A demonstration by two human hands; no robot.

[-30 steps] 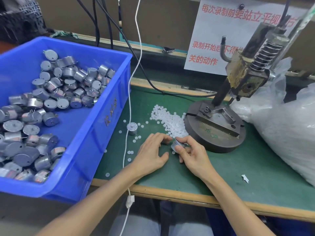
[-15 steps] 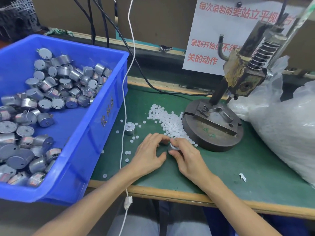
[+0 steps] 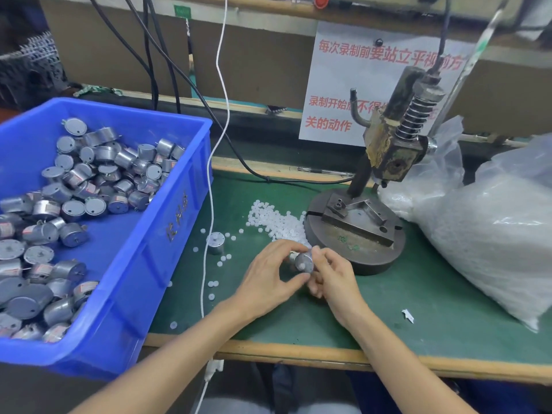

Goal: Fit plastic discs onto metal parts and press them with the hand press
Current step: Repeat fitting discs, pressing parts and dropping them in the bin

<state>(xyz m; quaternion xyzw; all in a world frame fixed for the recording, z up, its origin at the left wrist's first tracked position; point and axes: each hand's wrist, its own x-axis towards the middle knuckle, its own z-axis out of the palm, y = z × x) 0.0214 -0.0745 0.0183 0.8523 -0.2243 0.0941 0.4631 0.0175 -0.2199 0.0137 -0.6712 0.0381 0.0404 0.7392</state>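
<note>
Metal part (image 3: pixel 305 261) is up off the green mat (image 3: pixel 418 294), caught between both hands right in front of the press. The left hand (image 3: pixel 268 279) wraps it from the near-left, thumb underneath and fingers curled over the top. The right hand (image 3: pixel 334 282) pinches it from the other side with its fingertips. Both hands are clamped on the one piece.

It's a short little cylinder, and its round face tips up toward the camera, so its axis runs roughly from the mat up toward the viewer. A small white spot sits at the middle of that face. That looks like a plastic disc (image 3: pixel 302 266) being seated, though how far it's on I can't tell.

Now the key geometry. The hand press (image 3: pixel 388 150) stands just beyond and to the right of the part, its round base (image 3: pixel 358 259) almost touching the right hand's knuckles. The right hand is the nearer one to the fixture plate (image 3: pixel 358 219). My read is that the part has to swing up and right, with the face turned to meet the ram.

The loose disc pile (image 3: pixel 277 222) lies just behind the left fingers. The blue bin (image 3: pixel 185 162) of parts sits well off to the left.
</note>
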